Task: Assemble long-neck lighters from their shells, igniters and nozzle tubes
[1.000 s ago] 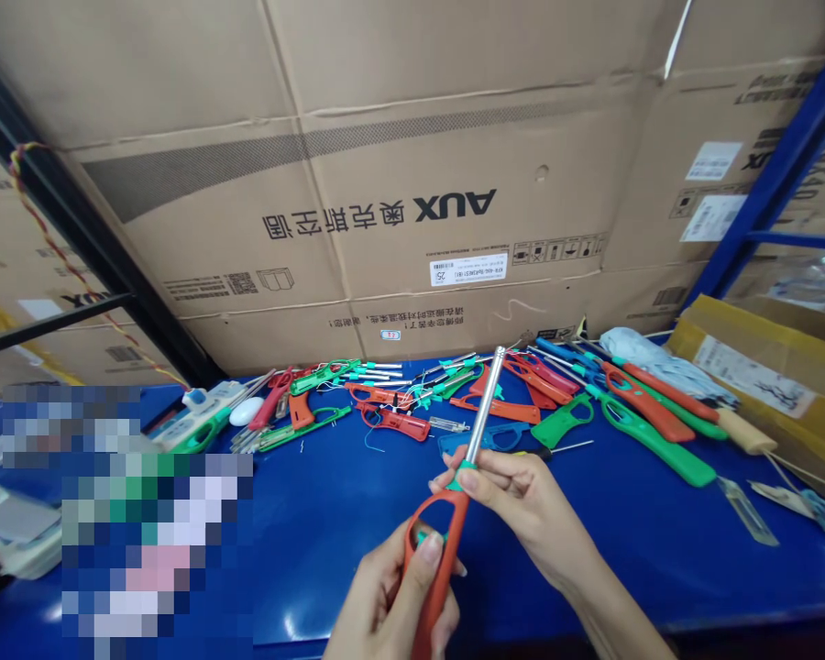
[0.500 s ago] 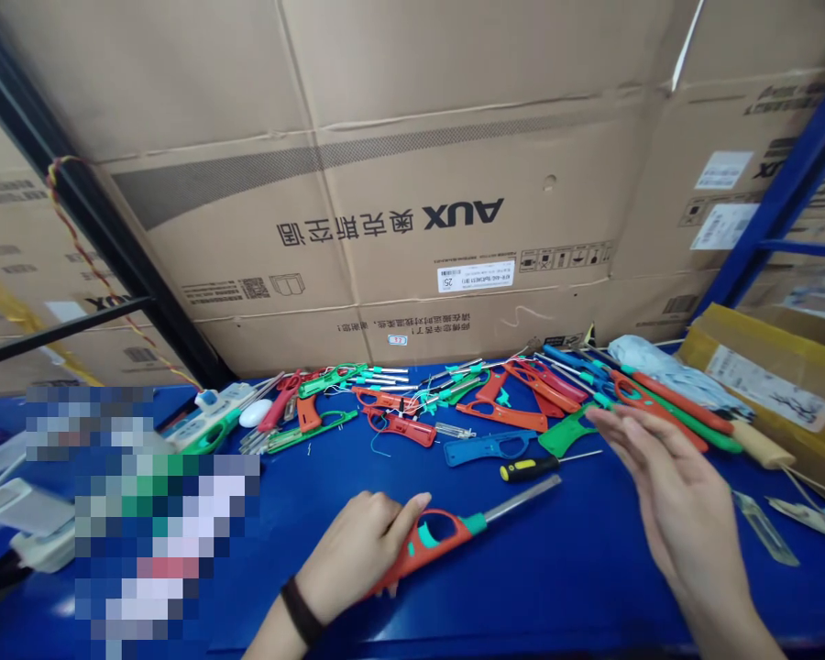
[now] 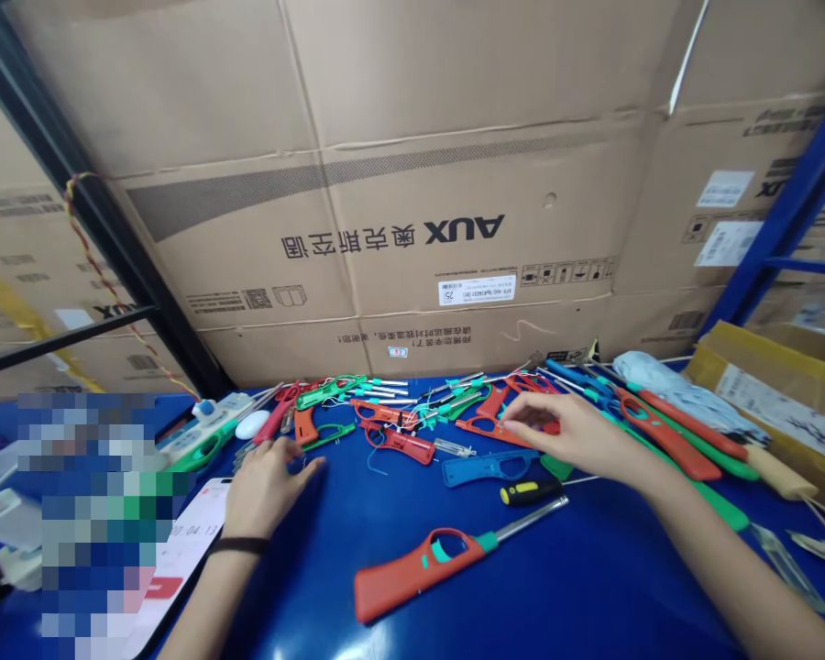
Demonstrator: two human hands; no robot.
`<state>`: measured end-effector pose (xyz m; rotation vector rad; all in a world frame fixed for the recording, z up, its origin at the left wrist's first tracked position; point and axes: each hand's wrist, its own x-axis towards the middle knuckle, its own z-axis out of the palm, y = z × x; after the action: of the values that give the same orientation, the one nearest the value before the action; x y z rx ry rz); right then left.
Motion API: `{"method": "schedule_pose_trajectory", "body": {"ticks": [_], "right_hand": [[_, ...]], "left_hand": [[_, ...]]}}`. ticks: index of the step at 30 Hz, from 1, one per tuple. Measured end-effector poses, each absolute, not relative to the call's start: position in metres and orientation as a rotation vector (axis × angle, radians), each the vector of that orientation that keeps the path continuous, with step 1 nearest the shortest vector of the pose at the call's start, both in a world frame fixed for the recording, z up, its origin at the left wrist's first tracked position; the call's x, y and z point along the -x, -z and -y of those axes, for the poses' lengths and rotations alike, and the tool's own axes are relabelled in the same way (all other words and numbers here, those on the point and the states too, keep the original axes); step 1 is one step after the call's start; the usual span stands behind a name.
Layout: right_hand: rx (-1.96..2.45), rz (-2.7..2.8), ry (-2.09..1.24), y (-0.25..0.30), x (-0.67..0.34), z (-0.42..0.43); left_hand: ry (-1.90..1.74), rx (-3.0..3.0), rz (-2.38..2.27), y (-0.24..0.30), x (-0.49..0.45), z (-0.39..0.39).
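Note:
An orange gas lighter (image 3: 412,573) with a green trigger and a metal nozzle lies by itself on the blue table, touched by neither hand. At the left end of the parts pile is my left hand (image 3: 265,486), thumb stretched away from the bent fingers, close to a green lighter shell (image 3: 334,433) and an orange handle piece (image 3: 307,426). Over the right part of the pile my right hand (image 3: 567,426) reaches, thumb and fingers curved apart above an orange-red lighter shell (image 3: 478,429); contact is unclear. Below it lies a blue lighter shell (image 3: 478,467).
A yellow-black screwdriver (image 3: 529,492) lies behind the lighter. Several loose nozzles, wires and red shells fill the back. At the left are a phone (image 3: 206,522) and a power strip (image 3: 210,426). An open cardboard box (image 3: 770,385) stands at right beside a wooden-handled tool (image 3: 780,469).
My left hand has let go of the orange lighter and moved left and back to the pile. My right hand has moved left over the shells. The lighter now lies free.

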<state>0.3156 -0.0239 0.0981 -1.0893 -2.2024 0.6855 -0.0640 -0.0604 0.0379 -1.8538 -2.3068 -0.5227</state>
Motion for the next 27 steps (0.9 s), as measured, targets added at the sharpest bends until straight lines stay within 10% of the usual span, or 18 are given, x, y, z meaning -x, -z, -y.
{"method": "schedule_pose_trajectory", "body": {"ticks": [27], "right_hand": [[1.176, 2.382, -0.474, -0.067, -0.324, 0.017]], "left_hand": [[0.67, 1.753, 2.428, -0.007, 0.083, 0.068]]}}
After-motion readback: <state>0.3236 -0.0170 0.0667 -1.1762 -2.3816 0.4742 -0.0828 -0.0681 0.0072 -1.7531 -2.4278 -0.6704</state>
